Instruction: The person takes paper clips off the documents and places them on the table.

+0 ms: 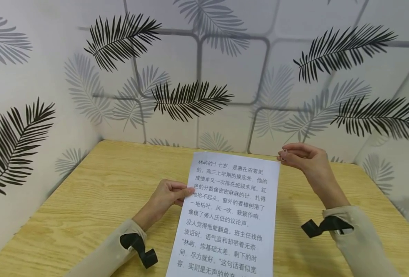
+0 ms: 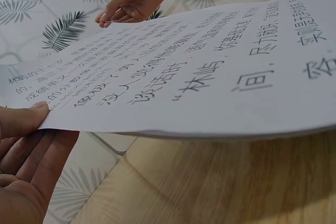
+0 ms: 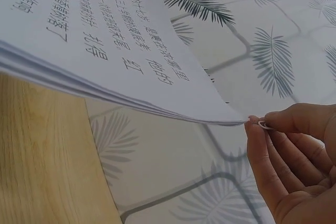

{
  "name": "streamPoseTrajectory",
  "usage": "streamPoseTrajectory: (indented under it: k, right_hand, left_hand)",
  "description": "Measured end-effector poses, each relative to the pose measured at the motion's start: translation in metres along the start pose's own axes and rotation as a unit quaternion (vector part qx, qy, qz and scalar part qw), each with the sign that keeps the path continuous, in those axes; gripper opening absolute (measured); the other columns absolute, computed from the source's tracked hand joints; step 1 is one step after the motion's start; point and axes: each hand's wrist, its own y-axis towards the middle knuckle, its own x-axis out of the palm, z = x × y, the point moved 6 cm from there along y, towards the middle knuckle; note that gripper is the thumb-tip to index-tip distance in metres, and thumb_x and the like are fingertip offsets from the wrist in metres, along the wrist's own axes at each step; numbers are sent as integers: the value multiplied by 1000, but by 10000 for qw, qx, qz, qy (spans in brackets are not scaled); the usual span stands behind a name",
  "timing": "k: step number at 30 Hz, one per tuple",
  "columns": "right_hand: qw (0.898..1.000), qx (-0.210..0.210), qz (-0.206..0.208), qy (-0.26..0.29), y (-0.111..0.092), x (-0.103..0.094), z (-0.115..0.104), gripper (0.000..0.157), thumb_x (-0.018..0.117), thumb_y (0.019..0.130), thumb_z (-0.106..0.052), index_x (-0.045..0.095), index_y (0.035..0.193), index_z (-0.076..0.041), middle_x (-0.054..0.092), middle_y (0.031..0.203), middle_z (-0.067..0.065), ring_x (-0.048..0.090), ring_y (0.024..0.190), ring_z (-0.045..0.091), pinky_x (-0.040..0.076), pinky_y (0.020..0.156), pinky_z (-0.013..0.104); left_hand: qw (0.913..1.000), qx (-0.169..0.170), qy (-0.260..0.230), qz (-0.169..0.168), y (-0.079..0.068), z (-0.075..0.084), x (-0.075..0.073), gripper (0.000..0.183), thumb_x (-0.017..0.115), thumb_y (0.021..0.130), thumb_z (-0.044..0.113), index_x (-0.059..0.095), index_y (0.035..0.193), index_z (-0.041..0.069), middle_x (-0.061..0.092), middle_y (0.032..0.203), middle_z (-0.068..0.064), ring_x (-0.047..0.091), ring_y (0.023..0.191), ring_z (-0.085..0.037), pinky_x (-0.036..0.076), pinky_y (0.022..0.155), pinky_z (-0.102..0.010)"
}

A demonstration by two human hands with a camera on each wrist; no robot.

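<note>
A stack of printed white sheets (image 1: 228, 215) is held up above the table, its top page covered in lines of Chinese text. My left hand (image 1: 164, 200) pinches the stack at its left edge, thumb on top and fingers beneath, as the left wrist view also shows. Near the top right corner, my right hand (image 1: 308, 165) pinches a small pale paper clip (image 3: 264, 125) between thumb and forefinger. In the right wrist view the corner of the sheets (image 3: 210, 109) reaches the fingertips; whether clip and paper touch, I cannot tell. Several layered page edges show there.
Below the sheets lies a light wood-grain table (image 1: 97, 192). Its far edge meets a wall (image 1: 232, 69) patterned with dark and grey leaves. Black straps (image 1: 140, 248) hang at both wrists over pale sleeves.
</note>
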Motion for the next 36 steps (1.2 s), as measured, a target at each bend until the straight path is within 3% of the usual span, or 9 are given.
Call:
streamPoseTrajectory:
  k: [13,20,36]
  right_hand:
    - [10000,13,70,9,-6,-21,10,15,67,90,-2,67,105,-2,74,93,4,71,85,14,56,79,27]
    - [9994,223,176,-214,-8,-30,20,16,68,90,-7,66,105,-2,73,93,4,71,85,12,56,78,26]
    - [9992,378,32,-134,-13,-34,46,12,67,90,0,70,99,-6,73,90,3,71,82,13,57,76,28]
  left_hand:
    - [10000,5,24,2,-1,-1,1,30,68,90,9,66,105,-17,72,91,-19,71,72,-21,59,69,-32]
    - [10000,61,6,48,-1,0,0,30,68,90,9,66,105,-17,72,91,-19,72,72,-21,59,68,-33]
    - [9999,25,-62,129,-1,0,-1,30,68,90,9,65,105,-17,72,92,-19,72,74,-20,58,70,-32]
